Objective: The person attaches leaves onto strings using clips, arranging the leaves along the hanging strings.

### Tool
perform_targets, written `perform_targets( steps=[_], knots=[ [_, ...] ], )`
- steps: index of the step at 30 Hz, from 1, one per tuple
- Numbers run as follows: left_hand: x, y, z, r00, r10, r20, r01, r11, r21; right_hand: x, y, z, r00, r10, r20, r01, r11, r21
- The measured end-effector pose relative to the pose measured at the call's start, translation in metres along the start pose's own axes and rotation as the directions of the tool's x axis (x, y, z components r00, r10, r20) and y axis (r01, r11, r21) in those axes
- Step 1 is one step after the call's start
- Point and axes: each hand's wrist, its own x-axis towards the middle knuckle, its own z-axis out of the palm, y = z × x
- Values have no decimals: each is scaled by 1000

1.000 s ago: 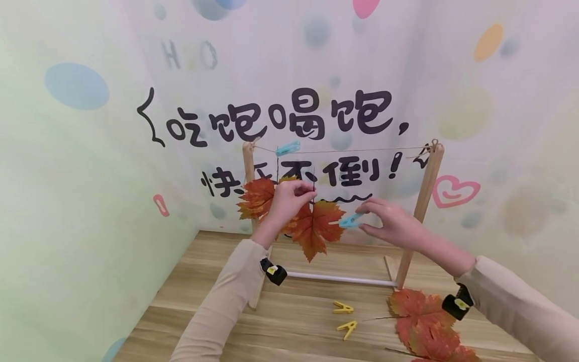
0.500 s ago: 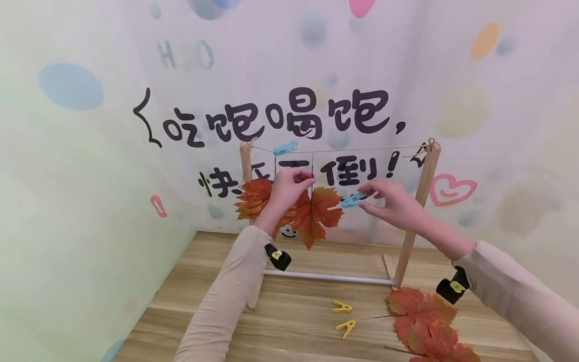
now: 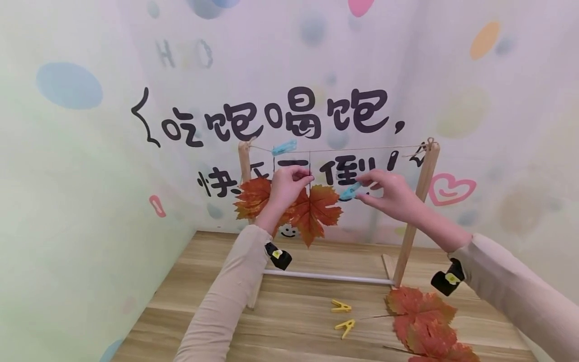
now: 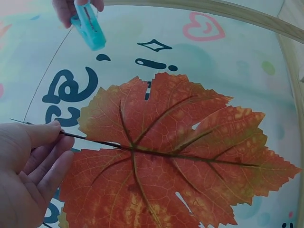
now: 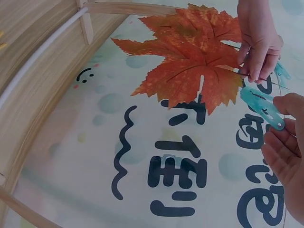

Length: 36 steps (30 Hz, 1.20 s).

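My left hand point(image 3: 289, 187) pinches the thin dark stem of an orange-red maple leaf point(image 4: 175, 152), and the stem's tip reaches the string point(image 3: 357, 149). The leaf hangs below the fingers. To its right, my right hand point(image 3: 391, 193) holds a light blue clothespin point(image 5: 262, 107) between thumb and fingers, apart from the string. Another blue clothespin point(image 3: 284, 147) sits on the string near the left post, with a second maple leaf point(image 3: 253, 198) hanging from it, partly hidden behind my left hand.
The string runs between two wooden posts point(image 3: 418, 211) joined low down by a white rod point(image 3: 325, 276). Two yellow clothespins point(image 3: 346, 328) lie on the wooden table point(image 3: 280, 322). More red maple leaves point(image 3: 418, 311) lie at the front right. A printed wall point(image 3: 226, 50) stands behind.
My left hand has risen with the leaf, bringing its stem up to the string. My right hand has also moved up with the blue clothespin. The head view has shifted slightly.
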Motion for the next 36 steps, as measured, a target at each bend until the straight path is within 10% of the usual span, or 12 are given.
perform_targets(
  steps=[36],
  knots=[
    [11, -1, 7, 996, -56, -69, 58, 998, 20, 76, -19, -3, 975, 99, -198, -90, 995, 50]
  ],
)
